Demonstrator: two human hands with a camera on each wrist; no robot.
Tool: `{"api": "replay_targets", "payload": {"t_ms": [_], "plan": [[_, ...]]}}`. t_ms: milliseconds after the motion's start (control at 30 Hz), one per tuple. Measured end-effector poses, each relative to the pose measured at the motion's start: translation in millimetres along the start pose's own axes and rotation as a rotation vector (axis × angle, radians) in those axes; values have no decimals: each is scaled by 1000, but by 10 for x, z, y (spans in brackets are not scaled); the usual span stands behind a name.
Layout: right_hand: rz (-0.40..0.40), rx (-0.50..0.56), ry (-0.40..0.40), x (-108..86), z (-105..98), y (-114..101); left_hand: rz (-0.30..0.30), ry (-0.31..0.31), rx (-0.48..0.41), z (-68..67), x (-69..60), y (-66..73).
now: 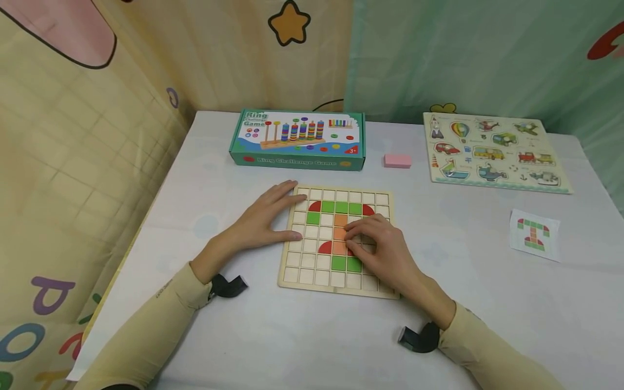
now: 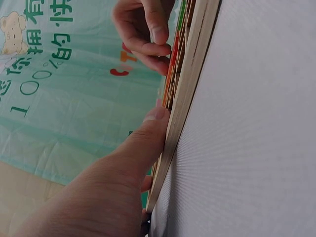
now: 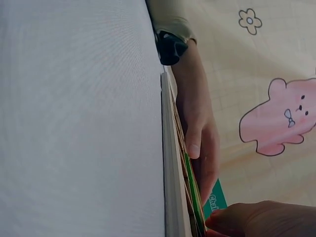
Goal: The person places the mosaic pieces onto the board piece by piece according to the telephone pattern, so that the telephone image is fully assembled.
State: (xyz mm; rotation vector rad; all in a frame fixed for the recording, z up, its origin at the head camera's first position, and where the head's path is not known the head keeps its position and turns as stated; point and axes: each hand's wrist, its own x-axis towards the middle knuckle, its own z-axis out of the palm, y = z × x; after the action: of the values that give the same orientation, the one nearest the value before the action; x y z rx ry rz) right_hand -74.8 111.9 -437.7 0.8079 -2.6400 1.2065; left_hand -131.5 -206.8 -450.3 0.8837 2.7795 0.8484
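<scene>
A square wooden grid board point(image 1: 307, 275) lies on the table with green, red and orange pieces in it. My left hand point(image 1: 255, 222) rests at its left side, fingers spread and fairly straight; the thumb point(image 2: 148, 131) touches the board's edge. Over the board's right part, my right hand point(image 1: 385, 252) has bent fingers, with thumb and index tips close together beside the orange squares point(image 1: 339, 234). A red piece point(image 1: 350, 252) shows partly under that thumb; whether it is pinched cannot be seen. Left of the orange column sits a red quarter-circle point(image 1: 325, 247), with green squares point(image 1: 338, 264) below.
Behind the board stands a green Ring Challenge Game box point(image 1: 297, 141), with a pink block point(image 1: 397, 161) to its right. A vehicle picture puzzle point(image 1: 497, 151) lies at the back right. Nearer sits a paper card point(image 1: 534, 235) printed with a coloured pattern.
</scene>
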Motion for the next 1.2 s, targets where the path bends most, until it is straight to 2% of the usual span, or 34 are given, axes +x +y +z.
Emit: {"api": "replay_targets", "payload": {"t_ms": [167,367,567,800,1067,1200], "plan": [[-2,2,-1,3,-18,-10,2,-6,5,0,22,-9],[10,-1,-53,-53,-98,-42,-19,1,2,-26,-15,-33],[94,-24,-95,-290,-301,3,-26,-11,-9,5,-35,-38],[126,-46,-44,-519,-527,71,-20,-2,-15,18,-43,-49],[166,-50,-98,-871,-743,114,-18,-12,-16,4,-34,-29],[170,-85,-133,-963,-799,91,-12,-10,-14,-2,-8,-16]]}}
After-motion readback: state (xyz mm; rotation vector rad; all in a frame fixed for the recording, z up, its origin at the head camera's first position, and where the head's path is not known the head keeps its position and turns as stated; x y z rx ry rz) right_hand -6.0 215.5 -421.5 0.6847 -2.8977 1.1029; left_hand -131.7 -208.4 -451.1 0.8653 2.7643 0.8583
